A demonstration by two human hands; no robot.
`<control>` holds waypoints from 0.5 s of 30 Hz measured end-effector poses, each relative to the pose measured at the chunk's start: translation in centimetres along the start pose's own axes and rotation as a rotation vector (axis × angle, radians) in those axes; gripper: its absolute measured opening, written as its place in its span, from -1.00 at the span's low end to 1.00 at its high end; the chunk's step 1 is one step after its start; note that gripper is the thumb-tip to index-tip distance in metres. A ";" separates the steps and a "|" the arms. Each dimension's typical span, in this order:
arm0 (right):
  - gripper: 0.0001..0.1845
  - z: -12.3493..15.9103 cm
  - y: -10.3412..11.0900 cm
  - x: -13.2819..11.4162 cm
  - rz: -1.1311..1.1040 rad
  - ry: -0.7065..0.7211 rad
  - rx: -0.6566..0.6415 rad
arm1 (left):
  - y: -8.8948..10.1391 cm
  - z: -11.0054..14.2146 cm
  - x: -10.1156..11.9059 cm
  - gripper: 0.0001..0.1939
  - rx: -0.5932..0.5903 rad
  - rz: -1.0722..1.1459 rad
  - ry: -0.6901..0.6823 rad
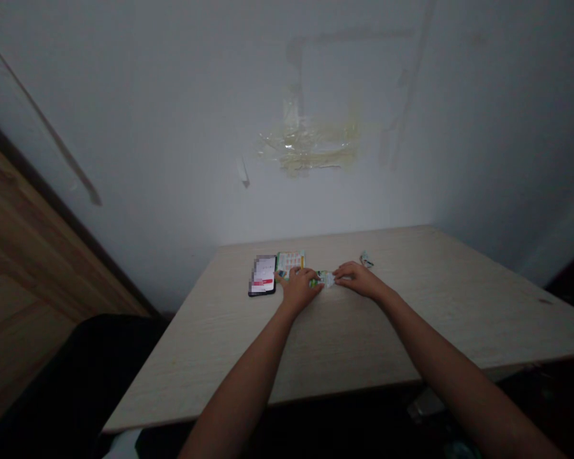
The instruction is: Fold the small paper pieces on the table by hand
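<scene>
My left hand lies palm down on the table with its fingers spread, over the lower part of a printed green-and-white card. Its outermost finger reaches near the right edge of a phone with a lit screen. Between my two hands lies a small white-and-green printed paper piece, its left end close to my left fingertips. The bent fingers of my right hand close on its right end. Whether this piece joins the card under my left hand is hidden.
A crumpled small wrapper lies just beyond my right hand. The pale wooden table meets a wall with peeling tape. Wooden boards and a dark object stand to the left.
</scene>
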State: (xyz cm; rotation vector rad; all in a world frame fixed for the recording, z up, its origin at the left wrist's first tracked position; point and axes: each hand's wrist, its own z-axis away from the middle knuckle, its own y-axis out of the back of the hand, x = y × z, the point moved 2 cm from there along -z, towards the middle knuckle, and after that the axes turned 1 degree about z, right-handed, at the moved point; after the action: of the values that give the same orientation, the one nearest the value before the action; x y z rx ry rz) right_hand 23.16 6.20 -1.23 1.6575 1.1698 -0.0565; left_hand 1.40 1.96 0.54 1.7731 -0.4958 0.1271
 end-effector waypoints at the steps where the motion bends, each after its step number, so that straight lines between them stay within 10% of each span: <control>1: -0.83 -0.1 -0.1 -0.2 -0.001 0.005 0.009 | 0.0 0.0 0.0 -0.76 -0.001 -0.001 0.003; 15: -0.77 -0.8 -1.5 0.1 0.150 -0.100 0.077 | 0.0 -0.1 -0.1 -0.78 0.029 0.048 -0.009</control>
State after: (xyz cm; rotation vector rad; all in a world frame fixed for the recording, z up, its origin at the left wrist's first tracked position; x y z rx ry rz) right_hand 21.77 6.86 -2.01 1.7852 0.9760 -0.0893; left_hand 1.37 2.03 0.49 1.7910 -0.5463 0.1604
